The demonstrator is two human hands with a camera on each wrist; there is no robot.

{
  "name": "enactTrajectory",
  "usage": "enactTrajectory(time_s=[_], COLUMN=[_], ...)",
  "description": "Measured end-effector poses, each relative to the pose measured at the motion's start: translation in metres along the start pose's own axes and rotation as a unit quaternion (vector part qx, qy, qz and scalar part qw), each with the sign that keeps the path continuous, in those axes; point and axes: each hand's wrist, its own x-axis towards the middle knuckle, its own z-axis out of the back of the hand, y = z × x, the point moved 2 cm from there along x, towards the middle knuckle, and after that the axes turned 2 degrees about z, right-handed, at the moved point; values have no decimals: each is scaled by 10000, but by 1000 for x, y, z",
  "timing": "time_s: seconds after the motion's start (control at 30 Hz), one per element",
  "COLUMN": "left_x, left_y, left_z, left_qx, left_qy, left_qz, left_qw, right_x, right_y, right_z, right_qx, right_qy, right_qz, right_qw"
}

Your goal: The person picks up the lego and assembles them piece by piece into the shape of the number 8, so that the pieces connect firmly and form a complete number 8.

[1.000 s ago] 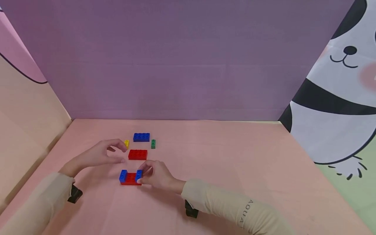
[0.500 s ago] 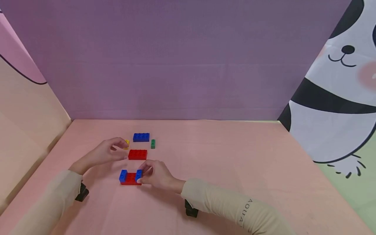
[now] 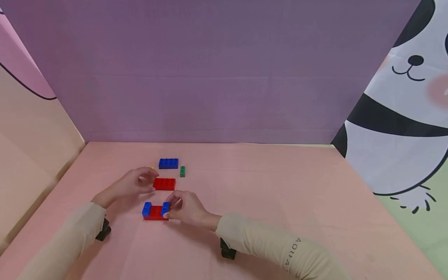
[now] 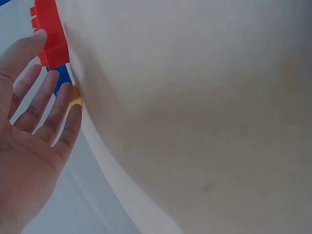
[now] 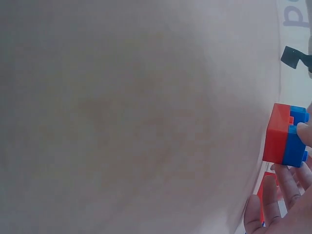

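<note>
My right hand (image 3: 187, 208) pinches the small blue brick (image 3: 165, 209) at the right end of a red brick (image 3: 156, 213). Another small blue brick (image 3: 147, 210) stands on that red brick's left end, with bare red between them. In the right wrist view the thumb lies against the blue brick (image 5: 294, 146). Farther back, my left hand (image 3: 134, 182) is at the left end of a second red brick (image 3: 165, 184), index finger and thumb at its far and near corners. In the left wrist view its fingers are fairly straight and its thumb overlaps the red brick (image 4: 52, 36).
A larger blue brick (image 3: 168, 163) lies behind the second red brick, with a small green brick (image 3: 182, 171) to its right. A yellow brick (image 3: 152, 168) is mostly hidden behind the left hand. A purple wall (image 3: 224, 77) borders the pink table (image 3: 280, 194).
My left hand has moved right, past the yellow brick and up to the left end of the second red brick. My right hand stays in place on the small blue brick.
</note>
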Motion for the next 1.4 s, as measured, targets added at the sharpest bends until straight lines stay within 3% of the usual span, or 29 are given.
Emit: enactTrajectory(time_s=[0.5, 0.73, 1.4], left_x=[1, 3, 5], left_y=[-2, -3, -1], left_z=[-4, -6, -3], left_qx=[163, 250, 482], left_qy=[22, -89, -25], left_qz=[197, 482, 241], left_qw=[9997, 9985, 9985], right_x=[0, -1, 1], right_y=[1, 1, -1], right_z=[0, 1, 0], right_qx=[-15, -15, 60], right_qy=[-14, -18, 14], right_qz=[10, 67, 99], right_qw=[10000, 10000, 9999])
